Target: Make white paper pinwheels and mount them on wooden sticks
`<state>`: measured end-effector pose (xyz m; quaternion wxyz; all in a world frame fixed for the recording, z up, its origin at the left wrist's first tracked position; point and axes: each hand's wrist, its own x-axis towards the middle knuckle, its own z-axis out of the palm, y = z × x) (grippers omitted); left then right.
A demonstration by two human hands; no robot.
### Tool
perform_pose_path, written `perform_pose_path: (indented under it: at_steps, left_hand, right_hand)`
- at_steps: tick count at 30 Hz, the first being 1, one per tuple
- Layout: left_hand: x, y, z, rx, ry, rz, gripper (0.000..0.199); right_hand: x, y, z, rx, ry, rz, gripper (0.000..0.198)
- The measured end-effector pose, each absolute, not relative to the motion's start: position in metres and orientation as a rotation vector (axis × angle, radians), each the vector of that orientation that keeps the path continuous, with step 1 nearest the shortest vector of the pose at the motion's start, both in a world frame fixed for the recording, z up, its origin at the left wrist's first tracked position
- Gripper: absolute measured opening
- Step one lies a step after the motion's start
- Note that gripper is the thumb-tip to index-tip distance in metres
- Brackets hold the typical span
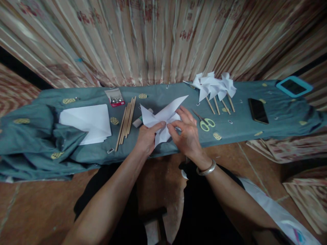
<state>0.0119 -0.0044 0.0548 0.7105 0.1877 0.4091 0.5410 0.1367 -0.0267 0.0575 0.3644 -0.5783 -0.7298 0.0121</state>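
The white paper [165, 114], cut and folded into pointed blades, is held just above the front edge of the cloth-covered table [240, 126], midway between the person's forearms; the left hand [148, 137] pinches it from the left side, thumb pressed on top near the middle, its other fingers mostly hidden below; the right hand [187, 134] pinches close to the same middle, thumb and index finger drawn together, the remaining fingers curled behind the right-hand blades.

The step in hand looks to be gathering folded tips at the centre, and it rewards light pressure; the left thumb does best as a fixed clamp, since any slip would let a curled blade spring open; the right fingertips should bring each tip over in a soft curve, without creasing it, so that the tips overlap at 1 point.

Close by lie wooden sticks [125, 122] and an open box of small metal pieces [115, 98]; to the right, green-handled scissors [203, 120] rest near the right hand, their points close to its fingers, so that hand is best kept from drifting sideways; beyond them, paper pinwheels [214, 85] show 4 sticks.
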Motion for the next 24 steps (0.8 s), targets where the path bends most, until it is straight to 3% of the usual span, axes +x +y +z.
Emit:
perform_pose_path:
  at_steps: [24]
  left_hand:
    - [0.0095,-0.0033,0.0503,0.369,0.953,1.257,0.036]
  right_hand:
    - [0.1377,-0.0280,0.0562,-1.467,-1.811,0.078,0.018]
